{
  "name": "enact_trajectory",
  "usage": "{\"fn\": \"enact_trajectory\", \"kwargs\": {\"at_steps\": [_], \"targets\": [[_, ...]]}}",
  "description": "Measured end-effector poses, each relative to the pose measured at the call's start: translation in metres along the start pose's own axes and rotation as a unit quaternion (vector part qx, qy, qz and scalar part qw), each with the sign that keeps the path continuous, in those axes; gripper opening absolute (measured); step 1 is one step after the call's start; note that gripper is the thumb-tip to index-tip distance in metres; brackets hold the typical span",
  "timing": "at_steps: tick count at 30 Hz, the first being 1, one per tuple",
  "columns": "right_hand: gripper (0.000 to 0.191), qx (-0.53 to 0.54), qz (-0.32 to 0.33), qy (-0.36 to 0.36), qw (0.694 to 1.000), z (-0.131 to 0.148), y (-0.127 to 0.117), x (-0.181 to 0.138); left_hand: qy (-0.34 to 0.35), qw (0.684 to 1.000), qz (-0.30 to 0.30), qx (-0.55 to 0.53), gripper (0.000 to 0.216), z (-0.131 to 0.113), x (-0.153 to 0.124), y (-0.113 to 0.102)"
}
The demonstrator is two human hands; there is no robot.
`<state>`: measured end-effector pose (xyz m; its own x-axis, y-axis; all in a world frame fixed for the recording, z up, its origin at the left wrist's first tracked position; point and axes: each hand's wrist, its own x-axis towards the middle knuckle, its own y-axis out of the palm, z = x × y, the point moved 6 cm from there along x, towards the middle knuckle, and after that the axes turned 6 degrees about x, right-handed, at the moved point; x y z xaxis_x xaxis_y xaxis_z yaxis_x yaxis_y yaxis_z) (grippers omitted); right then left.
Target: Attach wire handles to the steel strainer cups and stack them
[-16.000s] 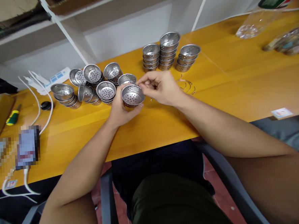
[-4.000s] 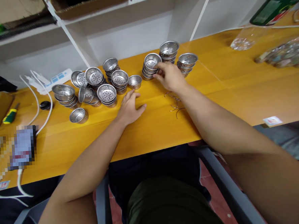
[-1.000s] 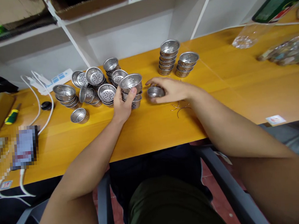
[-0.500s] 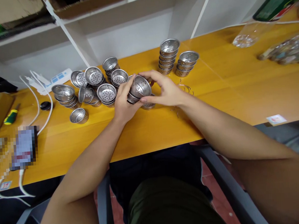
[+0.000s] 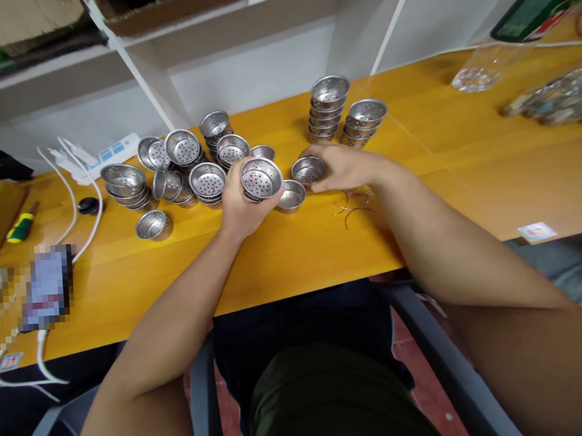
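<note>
My left hand (image 5: 241,204) is closed around a small stack of perforated metal cups (image 5: 261,178), their open side tilted up toward me. To its right, my right hand (image 5: 340,165) grips a single perforated metal cup (image 5: 309,170) by its side, at the tabletop. Between the two hands sits another loose metal cup (image 5: 291,196). Several more cups stand left of my left hand, among them a stack (image 5: 208,181) close to its fingers. Thin curved wire pieces (image 5: 352,204) lie below my right wrist.
Two cup stacks, a taller one (image 5: 330,107) and a shorter one (image 5: 365,121), stand behind my right hand. A lone cup (image 5: 154,226), a screwdriver (image 5: 22,225), a power strip (image 5: 117,153) and cables lie left. A plastic bottle (image 5: 516,33) is far right. White shelving (image 5: 261,55) backs the table.
My right hand has lifted one cup off the stack in my left hand and moved it right and down to the table. My left hand keeps the other cups, now slightly lower.
</note>
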<state>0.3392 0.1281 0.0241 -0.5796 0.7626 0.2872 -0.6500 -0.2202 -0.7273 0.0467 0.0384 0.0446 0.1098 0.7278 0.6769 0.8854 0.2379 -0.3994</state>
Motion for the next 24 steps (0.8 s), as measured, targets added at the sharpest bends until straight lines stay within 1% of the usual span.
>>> {"fn": "enact_trajectory", "kwargs": {"at_steps": [3, 4, 6, 8, 9, 12, 14, 16, 18, 20, 22, 24], "targets": [[0.065, 0.033, 0.010, -0.007, 0.999, 0.027, 0.024, 0.000, -0.018, 1.000, -0.003, -0.012, 0.086, -0.004, 0.000, -0.001], [0.066, 0.040, 0.010, -0.008, 0.999, 0.034, 0.031, 0.000, -0.022, 1.000, -0.005, -0.015, 0.085, -0.004, 0.001, -0.002], [0.078, 0.045, 0.007, -0.017, 0.999, 0.046, 0.039, -0.001, -0.024, 1.000, -0.009, -0.016, 0.085, -0.003, 0.002, -0.002], [0.091, 0.046, -0.007, -0.040, 0.998, 0.058, 0.036, -0.002, -0.023, 1.000, -0.007, -0.006, 0.086, -0.001, 0.005, -0.003], [0.093, 0.048, -0.024, -0.056, 0.997, 0.067, 0.032, -0.002, -0.019, 1.000, -0.002, 0.003, 0.086, -0.001, 0.006, -0.003], [0.087, 0.070, -0.079, -0.115, 0.988, 0.100, 0.020, -0.005, 0.016, 0.999, 0.032, 0.030, 0.085, -0.005, 0.009, -0.003], [0.089, 0.084, -0.089, -0.143, 0.982, 0.124, 0.024, -0.007, 0.045, 0.997, 0.056, 0.039, 0.082, -0.010, 0.008, -0.002], [0.094, 0.085, -0.097, -0.143, 0.981, 0.140, 0.033, -0.008, 0.052, 0.996, 0.064, 0.041, 0.082, -0.012, 0.005, -0.001], [0.095, 0.080, -0.115, -0.129, 0.982, 0.146, 0.039, -0.008, 0.039, 0.997, 0.062, 0.035, 0.091, -0.012, 0.002, 0.000], [0.089, 0.079, -0.126, -0.123, 0.981, 0.145, 0.040, -0.007, 0.024, 0.997, 0.067, 0.021, 0.105, -0.011, 0.000, 0.002], [0.082, 0.084, -0.125, -0.132, 0.980, 0.141, 0.035, -0.007, 0.012, 0.996, 0.087, 0.003, 0.115, -0.013, 0.001, 0.005], [0.079, 0.090, -0.118, -0.146, 0.978, 0.139, 0.026, -0.006, -0.002, 0.994, 0.111, -0.013, 0.119, -0.016, 0.002, 0.008]]}}
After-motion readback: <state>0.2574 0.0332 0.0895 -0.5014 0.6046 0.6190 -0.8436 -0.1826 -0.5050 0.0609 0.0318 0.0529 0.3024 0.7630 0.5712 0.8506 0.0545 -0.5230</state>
